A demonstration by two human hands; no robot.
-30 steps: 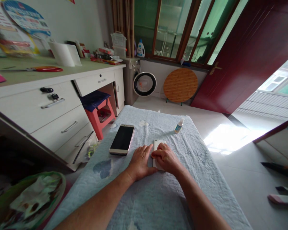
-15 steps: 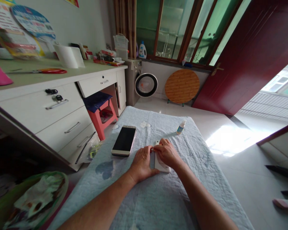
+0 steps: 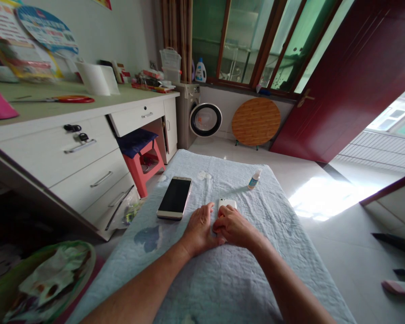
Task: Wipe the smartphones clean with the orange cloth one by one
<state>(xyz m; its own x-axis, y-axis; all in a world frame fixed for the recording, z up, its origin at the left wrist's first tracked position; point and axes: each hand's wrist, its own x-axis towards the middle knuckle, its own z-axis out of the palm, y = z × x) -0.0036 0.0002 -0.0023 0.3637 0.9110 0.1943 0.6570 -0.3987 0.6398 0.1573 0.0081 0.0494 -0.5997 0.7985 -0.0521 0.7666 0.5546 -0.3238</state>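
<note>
A white phone (image 3: 227, 203) with a camera lens at its top corner lies face down on the cloth, and my right hand (image 3: 235, 227) covers most of it. That hand's fingers are curled together over the phone's left edge; whatever they pinch is hidden. My left hand (image 3: 200, 230) rests along the phone's left side, fingers stretched forward and thumb out towards the lower edge, where the right hand partly covers the thumb. To the left lies a larger gold-framed phone (image 3: 174, 197) with a dark screen. A small spray bottle (image 3: 254, 179) stands beyond my right hand.
A pale blue quilted cloth (image 3: 249, 274) covers the table. At left are a drawer desk (image 3: 84, 157), a pink stool (image 3: 142, 168) and a bin (image 3: 92, 258) holding used tissues. Behind stand a washing machine (image 3: 186, 114) with its door swung out and a round wooden tabletop (image 3: 256, 121).
My right hand has slid down the white phone's left edge towards me, uncovering its top end. My left hand has hardly moved, and its fingertips no longer meet the right hand's.
</note>
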